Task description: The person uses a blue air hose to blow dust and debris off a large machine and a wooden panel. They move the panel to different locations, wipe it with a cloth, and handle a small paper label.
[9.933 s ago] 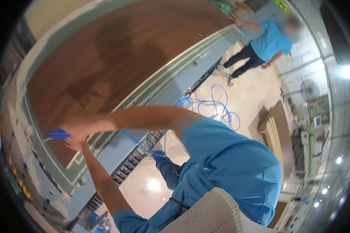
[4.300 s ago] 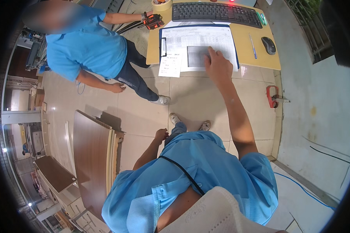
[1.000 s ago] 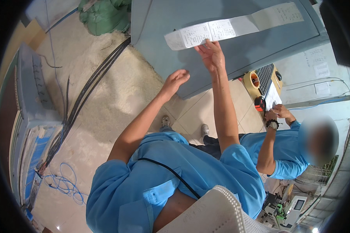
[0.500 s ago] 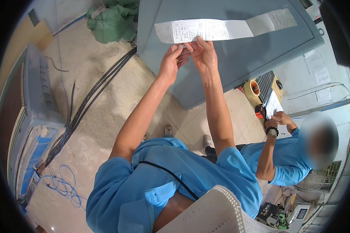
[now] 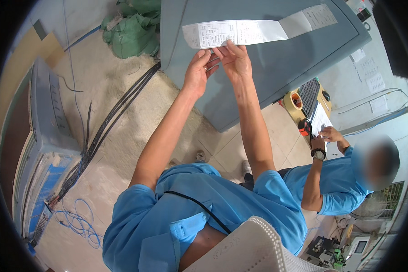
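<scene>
A long white strip of printed paper panels (image 5: pixel 258 31), creased towards its right end, spreads across in front of the grey-blue cabinet top (image 5: pixel 285 63). My right hand (image 5: pixel 236 63) pinches its lower edge left of the middle, with the thumb on the printed face and the fingers partly behind. Just to the left, my left hand (image 5: pixel 197 75) is turned palm up below the same edge. Its fingers are loosely bent and apart, close to the right hand's fingertips. Whether the left fingertips touch the paper is hard to see.
At right, a co-worker (image 5: pixel 328 190) handles papers on a bench with a keyboard (image 5: pixel 309 97), a tape roll (image 5: pixel 293 100) and a tape measure (image 5: pixel 304 127). Black cables (image 5: pixel 109 115) run along the floor at left, near blue wire (image 5: pixel 79 222) and a green sack (image 5: pixel 131 36).
The strip's right end has shifted slightly left and up. Both hands keep nearly the same pose while the view shifts a little.
</scene>
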The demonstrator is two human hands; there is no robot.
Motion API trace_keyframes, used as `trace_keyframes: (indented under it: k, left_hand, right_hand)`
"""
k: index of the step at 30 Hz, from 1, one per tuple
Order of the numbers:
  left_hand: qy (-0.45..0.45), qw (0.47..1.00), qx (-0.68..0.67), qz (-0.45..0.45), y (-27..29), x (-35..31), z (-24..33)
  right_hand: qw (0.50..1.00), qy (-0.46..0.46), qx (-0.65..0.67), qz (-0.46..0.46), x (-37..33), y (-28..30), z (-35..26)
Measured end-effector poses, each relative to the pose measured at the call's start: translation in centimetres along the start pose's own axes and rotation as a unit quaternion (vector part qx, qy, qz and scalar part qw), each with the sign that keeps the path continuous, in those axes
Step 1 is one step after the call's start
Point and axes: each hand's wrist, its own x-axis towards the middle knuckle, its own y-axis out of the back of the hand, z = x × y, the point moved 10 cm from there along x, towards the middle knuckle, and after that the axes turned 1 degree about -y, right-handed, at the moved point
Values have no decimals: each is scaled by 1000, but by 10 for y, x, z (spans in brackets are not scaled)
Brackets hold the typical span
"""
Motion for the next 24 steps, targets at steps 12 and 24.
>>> trace_keyframes:
  k: [12,24]
  left_hand:
    - [-278,895,347,14,-34,-15,89]
    - [-92,876,453,-139,-64,73,55]
  right_hand:
    - [996,8,-83,26,-12,20,-12]
    - [993,5,-118,13,-31,30,-20]
